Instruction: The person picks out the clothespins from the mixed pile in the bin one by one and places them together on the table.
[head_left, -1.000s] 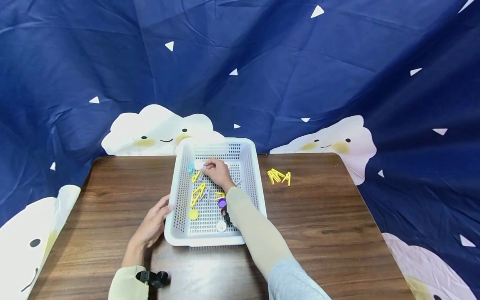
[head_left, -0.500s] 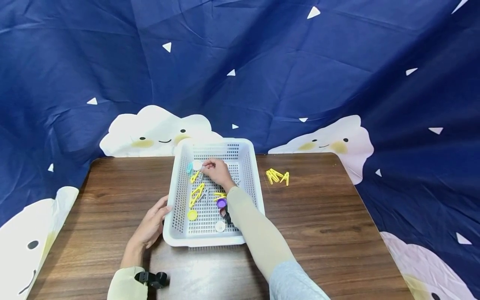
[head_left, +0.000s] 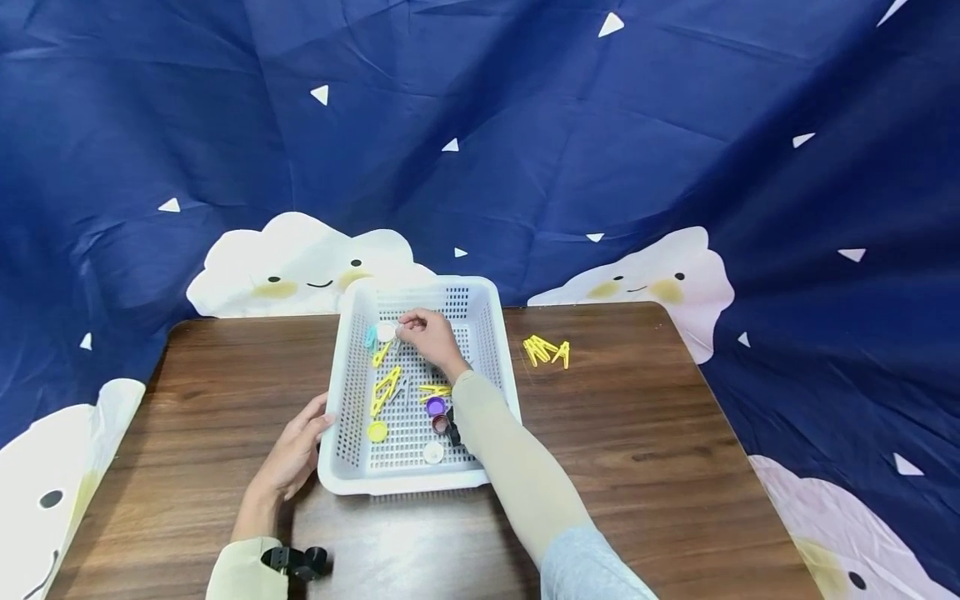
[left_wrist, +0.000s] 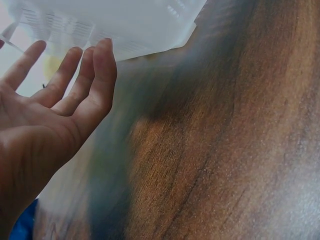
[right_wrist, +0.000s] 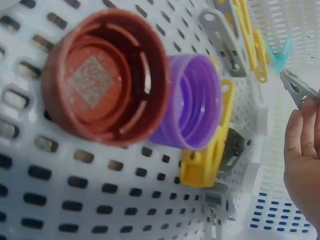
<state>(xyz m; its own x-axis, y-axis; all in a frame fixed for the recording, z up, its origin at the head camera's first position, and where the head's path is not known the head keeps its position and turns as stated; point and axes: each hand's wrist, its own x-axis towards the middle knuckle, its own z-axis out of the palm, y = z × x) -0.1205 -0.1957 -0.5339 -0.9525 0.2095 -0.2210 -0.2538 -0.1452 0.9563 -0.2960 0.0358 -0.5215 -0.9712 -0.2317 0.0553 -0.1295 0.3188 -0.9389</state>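
My right hand (head_left: 431,337) reaches into a white perforated basket (head_left: 405,483). In the right wrist view its fingertips pinch a grey clothespin (right_wrist: 299,86), seen at the right edge. Near it in the basket lie a white cap (head_left: 386,332), a turquoise clothespin (head_left: 371,337) and a yellow clothespin (head_left: 381,356). My left hand (head_left: 294,450) is at the basket's left side, fingers extended along the outer wall. In the left wrist view the palm of the left hand (left_wrist: 55,115) faces up beside the basket, holding nothing between the fingers.
Toward the front of the basket lie a purple cap (right_wrist: 187,102), a brown cap (right_wrist: 107,75), a yellow cap (head_left: 377,431) and another white cap (head_left: 433,452), with more yellow and grey clothespins. Several yellow clothespins (head_left: 540,348) lie on the wooden table (head_left: 637,467) right of the basket.
The head view has shifted slightly, so everything sits further left. My right hand has risen a little with the grey clothespin. The left hand has kept its place at the basket.
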